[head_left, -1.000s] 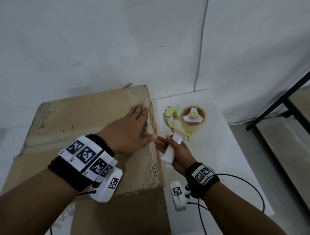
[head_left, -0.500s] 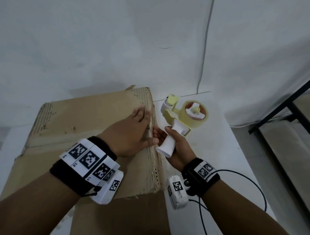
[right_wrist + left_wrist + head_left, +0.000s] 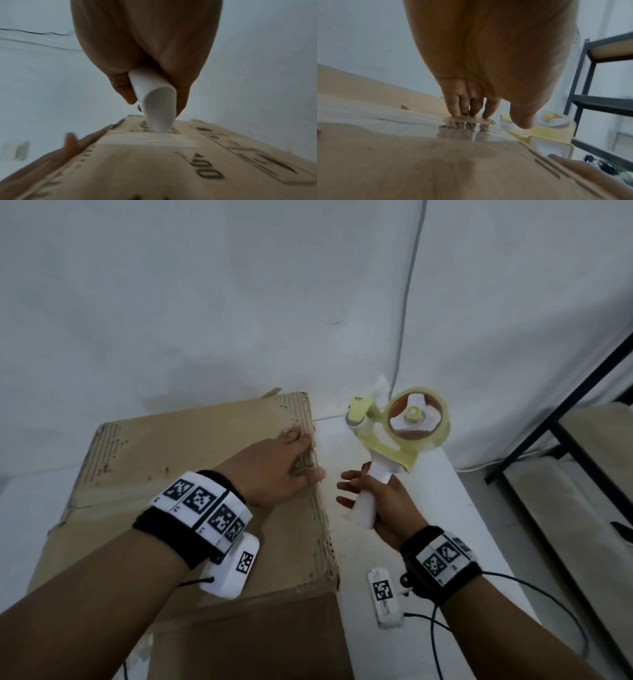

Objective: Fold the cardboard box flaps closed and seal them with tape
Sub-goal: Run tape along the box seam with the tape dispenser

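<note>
A brown cardboard box (image 3: 178, 481) with its flaps folded down fills the left of the white table (image 3: 455, 508). My left hand (image 3: 277, 467) lies flat on the top flap near the right edge, fingertips (image 3: 465, 113) pressing the cardboard. Just right of the box, my right hand (image 3: 380, 498) grips the white handle (image 3: 154, 102) of a tape dispenser (image 3: 394, 436), held up above the table. Its yellow frame carries a roll of clear tape (image 3: 418, 419). The box side (image 3: 171, 162) shows printed lettering in the right wrist view.
A white wall (image 3: 239, 302) stands close behind the box, with a thin cable (image 3: 407, 302) running down it. A dark metal shelving rack (image 3: 582, 474) stands to the right. Black wires (image 3: 513, 611) trail from my wrist devices over the table's near right part.
My right hand has lifted the tape dispenser off the table and raised it upright beside the box. My left hand has stayed pressed on the top flap.
</note>
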